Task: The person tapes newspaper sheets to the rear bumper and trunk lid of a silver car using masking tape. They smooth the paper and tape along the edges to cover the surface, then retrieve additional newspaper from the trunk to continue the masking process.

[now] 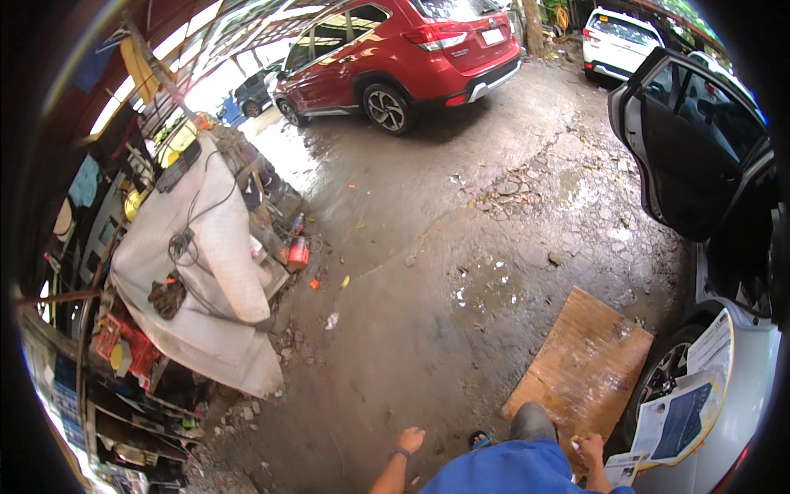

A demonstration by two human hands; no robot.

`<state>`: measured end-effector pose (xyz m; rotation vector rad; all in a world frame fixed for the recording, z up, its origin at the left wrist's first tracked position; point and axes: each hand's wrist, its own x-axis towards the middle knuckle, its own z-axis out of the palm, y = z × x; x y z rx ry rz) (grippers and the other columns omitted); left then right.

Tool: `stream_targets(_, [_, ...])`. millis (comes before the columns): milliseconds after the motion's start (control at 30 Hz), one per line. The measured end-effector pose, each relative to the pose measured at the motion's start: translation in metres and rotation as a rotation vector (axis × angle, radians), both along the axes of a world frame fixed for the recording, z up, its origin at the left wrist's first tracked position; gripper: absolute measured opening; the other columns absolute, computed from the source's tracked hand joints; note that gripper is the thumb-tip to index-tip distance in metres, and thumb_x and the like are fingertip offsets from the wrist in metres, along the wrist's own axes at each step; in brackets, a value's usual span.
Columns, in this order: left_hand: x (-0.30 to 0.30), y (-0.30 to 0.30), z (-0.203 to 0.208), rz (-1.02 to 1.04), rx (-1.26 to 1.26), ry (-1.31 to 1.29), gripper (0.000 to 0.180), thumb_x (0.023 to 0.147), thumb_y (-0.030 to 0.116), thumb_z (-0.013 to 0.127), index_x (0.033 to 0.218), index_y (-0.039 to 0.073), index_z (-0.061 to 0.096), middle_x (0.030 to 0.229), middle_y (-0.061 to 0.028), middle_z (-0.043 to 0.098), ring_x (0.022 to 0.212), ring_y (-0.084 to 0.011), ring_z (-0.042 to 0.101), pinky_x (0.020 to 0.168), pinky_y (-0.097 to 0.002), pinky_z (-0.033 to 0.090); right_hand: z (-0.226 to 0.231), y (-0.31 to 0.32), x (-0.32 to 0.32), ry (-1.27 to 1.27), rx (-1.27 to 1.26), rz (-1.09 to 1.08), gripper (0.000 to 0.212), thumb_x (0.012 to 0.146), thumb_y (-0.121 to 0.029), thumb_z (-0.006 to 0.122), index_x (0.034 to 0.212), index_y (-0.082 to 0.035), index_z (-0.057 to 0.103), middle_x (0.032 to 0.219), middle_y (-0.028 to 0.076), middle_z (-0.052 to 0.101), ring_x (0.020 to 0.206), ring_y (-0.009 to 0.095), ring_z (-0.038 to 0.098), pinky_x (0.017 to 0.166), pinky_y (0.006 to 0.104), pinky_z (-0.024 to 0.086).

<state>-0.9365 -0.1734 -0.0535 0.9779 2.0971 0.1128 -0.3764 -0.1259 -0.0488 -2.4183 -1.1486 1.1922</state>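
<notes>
My left hand (410,440), with a dark band at the wrist, hangs over the wet ground with its fingers curled and nothing seen in it. My right hand (589,449) is closed, with a small pale thing at its fingers that is too small to name. It is over the near edge of a brown wooden board (588,354) lying on the ground. Close to its right stands a silver car (745,387), with newspaper sheets (679,416) taped over the body around the wheel (668,370).
A door (687,140) of the silver car stands wide open. A red car (436,58) is parked ahead, and a white car (623,41) farther right. To the left, a grey sheet (193,247) drapes a cluttered bench, beside a red bottle (299,252). Broken, puddled ground (527,189) lies ahead.
</notes>
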Motion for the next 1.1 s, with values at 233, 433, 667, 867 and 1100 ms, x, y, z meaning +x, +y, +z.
stream_targets(233, [-0.038,0.165,-0.034,-0.027,-0.022,-0.071,0.053,0.091,0.035,0.057,0.13,-0.002,0.061,0.134,-0.0219,0.06,0.127,-0.0369,0.056,0.107,-0.0426,0.043,-0.075,0.081,0.055,-0.554,0.019,0.129,0.039,0.07,-0.036,0.079,0.08,0.001,0.074,0.082,0.022,0.071,0.077,0.038,0.069,0.067,0.0439,0.055])
stream_targets(433, [-0.031,0.228,-0.069,-0.356,-0.012,-0.028,0.029,0.091,0.033,0.06,0.101,0.008,0.068,0.099,-0.0173,0.069,0.098,-0.0354,0.064,0.083,-0.0476,0.052,-0.102,0.354,0.012,-0.087,0.409,-0.21,0.033,0.09,-0.033,0.066,0.102,-0.003,0.071,0.091,0.016,0.069,0.084,0.031,0.064,0.074,0.0412,0.052])
stream_targets(667, [-0.087,0.366,-0.023,0.394,0.042,-0.424,0.045,0.093,0.044,0.057,0.118,0.008,0.065,0.11,-0.0148,0.069,0.111,-0.0335,0.061,0.093,-0.0479,0.05,0.081,0.61,-0.222,0.306,0.438,0.085,0.04,0.088,-0.039,0.065,0.113,-0.008,0.064,0.097,0.014,0.072,0.082,0.027,0.07,0.072,0.0421,0.055])
stream_targets(867, [-0.105,0.584,0.07,0.561,0.284,-1.003,0.062,0.097,0.052,0.054,0.136,0.004,0.054,0.126,-0.0152,0.063,0.121,-0.0302,0.058,0.103,-0.0469,0.046,0.154,0.672,-0.393,0.277,0.878,0.494,0.031,0.078,-0.031,0.07,0.096,-0.007,0.064,0.084,0.019,0.068,0.081,0.043,0.065,0.069,0.0527,0.05])
stream_targets(1100, [-0.049,0.767,0.205,-0.026,0.104,-1.339,0.053,0.105,0.04,0.047,0.136,-0.002,0.051,0.131,-0.0127,0.059,0.121,-0.0238,0.058,0.104,-0.0394,0.046,0.172,0.699,-0.485,-0.015,0.996,0.619,0.016,0.081,-0.022,0.067,0.082,-0.007,0.06,0.083,0.012,0.064,0.086,0.033,0.061,0.08,0.0441,0.046])
